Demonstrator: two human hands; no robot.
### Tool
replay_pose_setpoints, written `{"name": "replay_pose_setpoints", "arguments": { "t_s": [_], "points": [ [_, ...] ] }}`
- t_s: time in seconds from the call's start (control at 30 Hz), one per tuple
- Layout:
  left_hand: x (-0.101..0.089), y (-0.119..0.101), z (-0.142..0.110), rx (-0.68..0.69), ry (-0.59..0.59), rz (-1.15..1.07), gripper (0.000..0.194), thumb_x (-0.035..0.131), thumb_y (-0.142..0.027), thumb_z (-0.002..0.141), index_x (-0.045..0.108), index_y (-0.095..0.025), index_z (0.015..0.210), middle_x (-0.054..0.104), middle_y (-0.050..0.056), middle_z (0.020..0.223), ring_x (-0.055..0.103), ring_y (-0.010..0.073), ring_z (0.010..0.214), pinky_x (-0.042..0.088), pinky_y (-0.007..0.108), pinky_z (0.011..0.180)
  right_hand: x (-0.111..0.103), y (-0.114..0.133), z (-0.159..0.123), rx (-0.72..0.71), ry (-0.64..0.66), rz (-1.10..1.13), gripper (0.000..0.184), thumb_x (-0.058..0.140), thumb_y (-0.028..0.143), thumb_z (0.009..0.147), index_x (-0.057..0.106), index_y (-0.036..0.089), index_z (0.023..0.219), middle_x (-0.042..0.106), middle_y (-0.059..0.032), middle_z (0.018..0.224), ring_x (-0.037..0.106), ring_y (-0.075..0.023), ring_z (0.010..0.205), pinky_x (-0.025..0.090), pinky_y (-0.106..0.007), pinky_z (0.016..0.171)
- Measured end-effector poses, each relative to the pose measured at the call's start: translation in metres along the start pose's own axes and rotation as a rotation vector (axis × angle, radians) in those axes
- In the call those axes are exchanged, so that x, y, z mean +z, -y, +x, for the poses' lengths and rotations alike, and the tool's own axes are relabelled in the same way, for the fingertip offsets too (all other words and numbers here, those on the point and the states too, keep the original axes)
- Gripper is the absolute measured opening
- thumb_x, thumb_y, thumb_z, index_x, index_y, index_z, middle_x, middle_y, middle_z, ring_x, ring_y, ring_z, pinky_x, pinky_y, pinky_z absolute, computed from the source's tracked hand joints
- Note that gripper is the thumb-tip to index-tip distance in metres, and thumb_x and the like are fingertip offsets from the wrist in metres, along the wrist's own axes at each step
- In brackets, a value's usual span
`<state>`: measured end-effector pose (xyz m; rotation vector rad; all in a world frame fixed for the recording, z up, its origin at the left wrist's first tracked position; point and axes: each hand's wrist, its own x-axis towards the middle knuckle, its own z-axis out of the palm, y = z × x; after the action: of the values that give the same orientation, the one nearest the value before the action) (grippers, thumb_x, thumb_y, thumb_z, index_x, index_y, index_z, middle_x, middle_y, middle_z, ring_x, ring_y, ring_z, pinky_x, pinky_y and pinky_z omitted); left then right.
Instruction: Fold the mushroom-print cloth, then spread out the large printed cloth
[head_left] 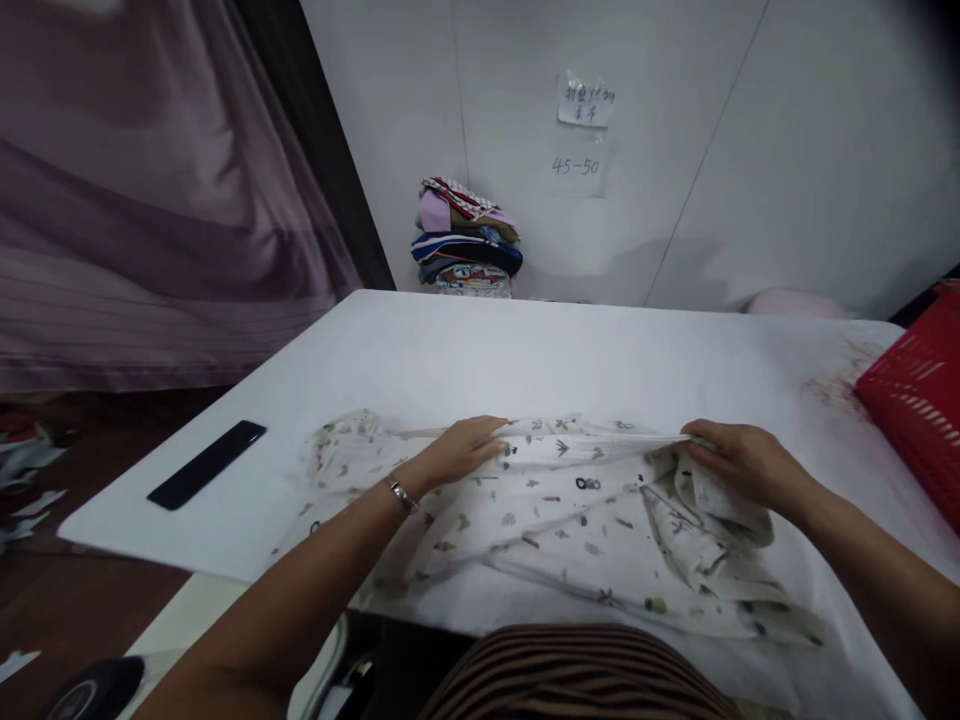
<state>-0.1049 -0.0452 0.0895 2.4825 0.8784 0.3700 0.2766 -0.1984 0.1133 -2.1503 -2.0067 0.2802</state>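
Note:
A white garment with small dark prints [555,510] lies spread on the white table [480,350], close to the near edge. My left hand [461,452] rests on its upper fold, fingers together and pressed flat on the cloth. My right hand [739,460] pinches the same folded edge further right, fingers closed on the fabric. A thin bracelet shows on my left wrist. The garment's right part is bunched under my right hand.
A black phone [206,464] lies on the table's left side. A red basket [919,395] stands at the right edge beside brownish stains. A pile of folded clothes [466,240] sits against the back wall under paper notes. A purple curtain hangs at left.

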Motion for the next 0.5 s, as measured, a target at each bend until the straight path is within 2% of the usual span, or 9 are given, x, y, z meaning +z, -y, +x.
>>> {"name": "replay_pose_setpoints", "arguments": {
  "t_s": [0.1, 0.23, 0.33, 0.4, 0.47, 0.5],
  "points": [
    [0.004, -0.003, 0.003, -0.081, 0.091, -0.103, 0.032, 0.049, -0.044, 0.087, 0.063, -0.032, 0.113, 0.066, 0.000, 0.111, 0.061, 0.0220, 0.099, 0.048, 0.033, 0.085, -0.002, -0.003, -0.005, 0.006, 0.006, 0.002, 0.027, 0.040, 0.043, 0.087, 0.061, 0.028, 0.091, 0.067, -0.0024, 0.075, 0.061, -0.0229, 0.067, 0.042, -0.033, 0.062],
    [-0.006, -0.008, -0.002, -0.179, 0.125, -0.183, 0.024, 0.054, -0.045, 0.082, 0.068, -0.025, 0.086, 0.068, 0.001, 0.091, 0.062, 0.0216, 0.085, 0.048, 0.033, 0.077, 0.000, -0.002, -0.007, 0.010, 0.026, 0.058, 0.029, 0.039, 0.044, 0.088, 0.061, 0.026, 0.092, 0.067, -0.0021, 0.075, 0.060, -0.0215, 0.068, 0.042, -0.030, 0.063],
    [-0.020, -0.015, -0.010, -0.213, 0.052, -0.245, 0.026, 0.052, -0.045, 0.082, 0.065, -0.024, 0.078, 0.067, 0.000, 0.081, 0.060, 0.0201, 0.079, 0.048, 0.031, 0.071, 0.000, 0.001, -0.009, 0.020, 0.041, 0.148, 0.030, 0.042, 0.048, 0.086, 0.062, 0.026, 0.093, 0.063, -0.0013, 0.068, 0.057, -0.0203, 0.063, 0.041, -0.029, 0.059],
    [-0.034, -0.017, -0.017, -0.208, -0.042, -0.261, 0.027, 0.052, -0.047, 0.081, 0.065, -0.024, 0.077, 0.066, -0.001, 0.078, 0.059, 0.0196, 0.076, 0.047, 0.030, 0.069, -0.005, -0.001, -0.013, 0.091, 0.044, 0.276, 0.035, 0.046, 0.052, 0.084, 0.062, 0.026, 0.099, 0.058, 0.0001, 0.060, 0.051, -0.0182, 0.052, 0.038, -0.029, 0.051],
    [-0.051, -0.014, -0.028, -0.234, -0.151, -0.238, 0.029, 0.054, -0.050, 0.079, 0.065, -0.023, 0.074, 0.065, -0.001, 0.073, 0.057, 0.0186, 0.071, 0.046, 0.029, 0.063, -0.015, -0.010, -0.021, 0.210, -0.040, 0.436, 0.040, 0.050, 0.056, 0.080, 0.062, 0.024, 0.102, 0.055, 0.0000, 0.059, 0.046, -0.0164, 0.048, 0.034, -0.028, 0.045],
    [-0.061, -0.010, -0.034, -0.270, -0.211, -0.223, 0.031, 0.056, -0.053, 0.077, 0.065, -0.023, 0.073, 0.063, -0.001, 0.069, 0.056, 0.0176, 0.066, 0.044, 0.028, 0.059, -0.021, -0.016, -0.025, 0.265, -0.127, 0.519, 0.040, 0.053, 0.056, 0.078, 0.062, 0.023, 0.099, 0.057, -0.0013, 0.063, 0.047, -0.0162, 0.050, 0.034, -0.028, 0.045]
  ]
}}
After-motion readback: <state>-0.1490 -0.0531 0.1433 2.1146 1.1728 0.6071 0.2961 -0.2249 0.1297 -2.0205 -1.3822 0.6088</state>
